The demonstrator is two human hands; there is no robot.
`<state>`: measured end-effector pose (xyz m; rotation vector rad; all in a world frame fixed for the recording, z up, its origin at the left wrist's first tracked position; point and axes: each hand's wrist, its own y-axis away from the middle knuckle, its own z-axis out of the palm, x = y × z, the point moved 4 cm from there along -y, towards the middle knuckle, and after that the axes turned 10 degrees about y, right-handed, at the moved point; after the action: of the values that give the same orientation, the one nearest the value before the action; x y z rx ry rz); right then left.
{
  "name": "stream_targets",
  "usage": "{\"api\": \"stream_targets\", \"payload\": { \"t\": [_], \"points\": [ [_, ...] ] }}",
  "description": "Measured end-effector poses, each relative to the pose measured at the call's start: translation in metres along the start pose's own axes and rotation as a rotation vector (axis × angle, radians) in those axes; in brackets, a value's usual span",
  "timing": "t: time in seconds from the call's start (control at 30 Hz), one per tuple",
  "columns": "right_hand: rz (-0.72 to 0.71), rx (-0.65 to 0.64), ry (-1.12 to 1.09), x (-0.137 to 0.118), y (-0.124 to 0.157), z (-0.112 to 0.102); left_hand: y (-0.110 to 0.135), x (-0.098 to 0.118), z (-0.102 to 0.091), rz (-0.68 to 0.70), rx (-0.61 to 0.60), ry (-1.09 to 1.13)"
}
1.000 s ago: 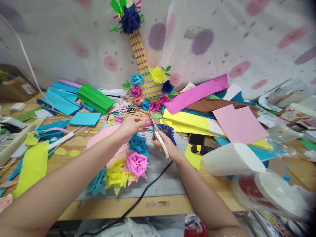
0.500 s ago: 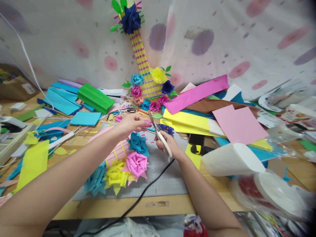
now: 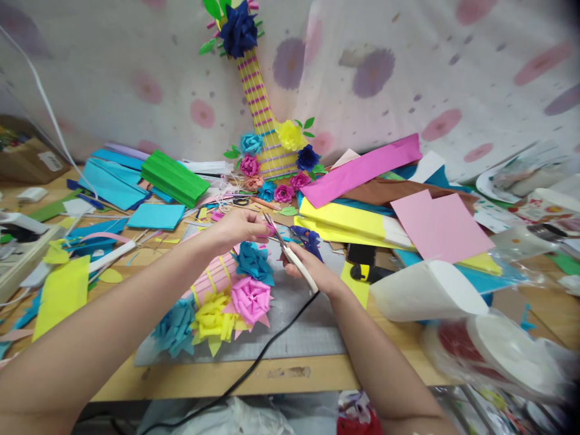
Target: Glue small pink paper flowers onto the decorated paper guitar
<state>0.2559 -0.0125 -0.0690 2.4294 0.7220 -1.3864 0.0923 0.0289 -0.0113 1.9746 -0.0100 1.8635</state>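
Note:
My left hand [image 3: 244, 228] pinches a small magenta paper piece [image 3: 270, 229] between thumb and fingers. In my right hand [image 3: 306, 266] is a pair of white-handled scissors [image 3: 299, 269], its blades pointing up and left against the paper. Below my left hand lies a pink paper guitar [image 3: 217, 278] with blue, yellow and pink paper flowers [image 3: 251, 300] on it. A dark blue glue gun [image 3: 308, 240] rests just behind my right hand. The grey cutting mat [image 3: 299, 329] lies under the flowers, and a black cord [image 3: 267, 356] crosses it.
A yellow paper guitar [image 3: 260, 109] with flowers leans on the patterned curtain at the back. Folded yellow paper [image 3: 344, 223], pink sheets [image 3: 439, 226] and a white roll [image 3: 421, 296] lie right. Green crepe paper [image 3: 174, 178] and blue paper [image 3: 156, 217] lie left.
The scissors have swung left, bringing their blades onto the magenta paper beside my left fingertips. My right hand has shifted slightly left; my left hand has barely moved.

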Motion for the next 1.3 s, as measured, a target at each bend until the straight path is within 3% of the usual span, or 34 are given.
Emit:
{"api": "stream_targets", "payload": {
  "t": [0.33,0.67,0.8,0.97,1.3],
  "points": [
    [0.035,0.009,-0.024,0.003,0.000,0.003,0.004,0.006,0.002,0.042,0.001,-0.042],
    [0.125,0.025,-0.177,0.012,0.000,0.006,0.008,0.009,0.001,-0.010,-0.017,0.007],
    [0.181,0.129,-0.246,0.010,-0.003,0.003,0.004,0.004,0.000,-0.035,-0.048,-0.015],
    [0.119,0.337,-0.283,-0.002,-0.004,-0.005,-0.001,-0.006,0.010,-0.083,-0.174,-0.105],
    [0.127,0.323,-0.359,0.005,-0.006,0.000,0.001,-0.004,0.026,-0.133,-0.137,-0.293]
  ]
}}
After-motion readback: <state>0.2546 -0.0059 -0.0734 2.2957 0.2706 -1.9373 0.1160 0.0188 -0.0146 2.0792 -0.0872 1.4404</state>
